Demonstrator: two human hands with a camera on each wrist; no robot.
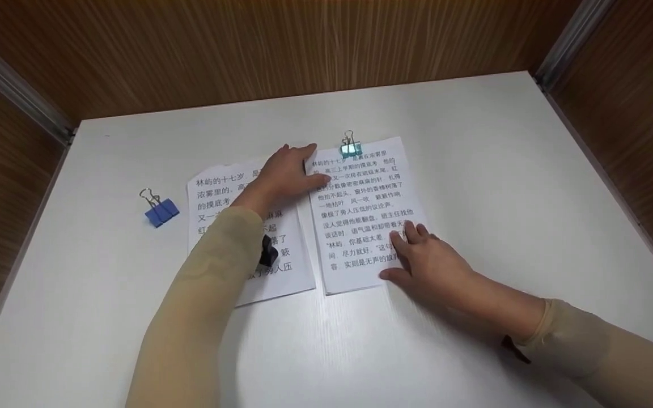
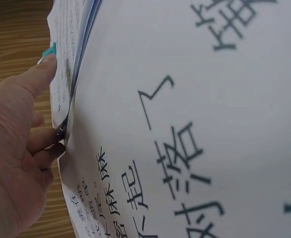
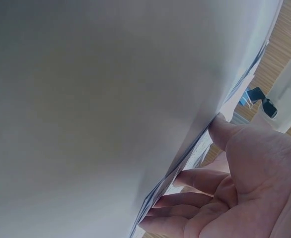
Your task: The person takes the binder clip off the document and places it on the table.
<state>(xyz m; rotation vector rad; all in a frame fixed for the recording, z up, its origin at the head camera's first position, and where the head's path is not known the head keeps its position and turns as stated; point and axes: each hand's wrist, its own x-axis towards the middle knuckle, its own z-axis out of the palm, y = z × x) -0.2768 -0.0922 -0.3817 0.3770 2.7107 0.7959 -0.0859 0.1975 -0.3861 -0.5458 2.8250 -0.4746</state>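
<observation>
Two stacks of white printed paper lie side by side. My left hand [image 1: 289, 173] is over the top right corner of the left stack [image 1: 278, 286], thumb spread toward the right stack. A small dark, shiny piece [image 2: 61, 130] shows at that stack's edge by the fingers in the left wrist view; its kind is hard to make out. A teal binder clip [image 1: 351, 149] grips the top edge of the right stack [image 1: 349, 280]. On that stack's lower right corner my right hand [image 1: 437, 263] rests, fingers spread over the print.
A blue binder clip [image 1: 162, 212] sits on the white table [image 1: 105, 283], left of the left stack. A black device [image 1: 268, 252] is on the left sleeve, over the left stack. Wood-grain panels [image 1: 304, 51] enclose the table at the back and sides.
</observation>
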